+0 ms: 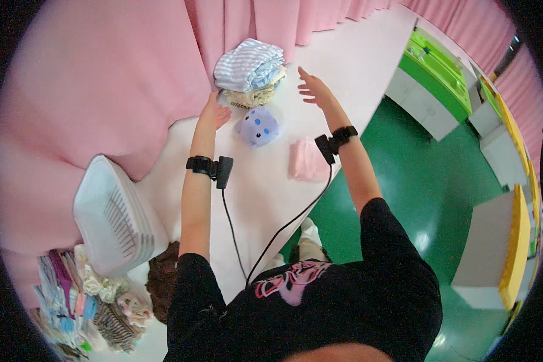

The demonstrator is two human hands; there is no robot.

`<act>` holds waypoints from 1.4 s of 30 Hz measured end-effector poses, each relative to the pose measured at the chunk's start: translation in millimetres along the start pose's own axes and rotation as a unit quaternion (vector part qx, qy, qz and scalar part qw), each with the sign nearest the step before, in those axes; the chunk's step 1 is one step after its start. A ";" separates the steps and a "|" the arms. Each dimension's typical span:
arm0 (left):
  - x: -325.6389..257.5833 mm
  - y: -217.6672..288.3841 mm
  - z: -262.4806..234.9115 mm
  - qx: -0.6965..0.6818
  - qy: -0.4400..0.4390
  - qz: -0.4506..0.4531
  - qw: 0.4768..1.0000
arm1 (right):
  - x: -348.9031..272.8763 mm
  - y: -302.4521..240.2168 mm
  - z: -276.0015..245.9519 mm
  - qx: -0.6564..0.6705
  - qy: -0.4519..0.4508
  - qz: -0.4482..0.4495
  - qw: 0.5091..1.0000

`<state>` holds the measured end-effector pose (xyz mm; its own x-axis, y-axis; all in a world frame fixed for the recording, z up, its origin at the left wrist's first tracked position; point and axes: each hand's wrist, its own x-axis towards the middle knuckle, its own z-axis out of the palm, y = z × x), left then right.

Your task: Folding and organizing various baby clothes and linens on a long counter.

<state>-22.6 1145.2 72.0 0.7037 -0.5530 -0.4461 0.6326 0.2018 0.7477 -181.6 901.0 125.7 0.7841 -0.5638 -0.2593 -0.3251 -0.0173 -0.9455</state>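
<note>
Both my arms reach forward over a white table (235,220). My left hand (216,113) is open, beside a stack of folded cloth; whether it touches the stack I cannot tell. The stack has a blue-and-white striped folded cloth (244,63) on top and cream folded cloth (247,98) underneath. To the right of it, my right hand (314,89) hovers open and apart from it, fingers spread. Just in front of the stack, between my forearms, lies a light-blue round plush-like thing (258,127) with dark eye-like dots. A pink folded cloth (308,160) rests near my right wrist.
Nested white plastic baskets (117,208) stand at the left. Below them are a heap of mixed clothes (96,295) and a dark brown cloth (161,280). Pink curtains (114,72) border the table. White-and-green cabinets (431,99) stand on the green floor (392,160).
</note>
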 end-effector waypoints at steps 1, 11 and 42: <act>15.1 2.4 -4.8 0.028 0.006 0.028 0.999 | 24.7 -8.2 3.1 0.017 -0.006 -0.007 1.000; 151.3 17.0 -8.3 0.226 0.181 0.109 0.951 | 259.3 -23.5 58.4 -0.078 -0.072 -0.171 0.980; 144.1 -18.1 40.3 0.178 0.271 -0.024 0.946 | 324.2 18.7 31.1 -0.085 -0.389 0.165 0.902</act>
<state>54.3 1029.4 14.0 0.7999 -0.0403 -0.5988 0.5876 -0.1508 0.7950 83.0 743.6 17.9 0.7420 0.1872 -0.6438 -0.6335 -0.1185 -0.7646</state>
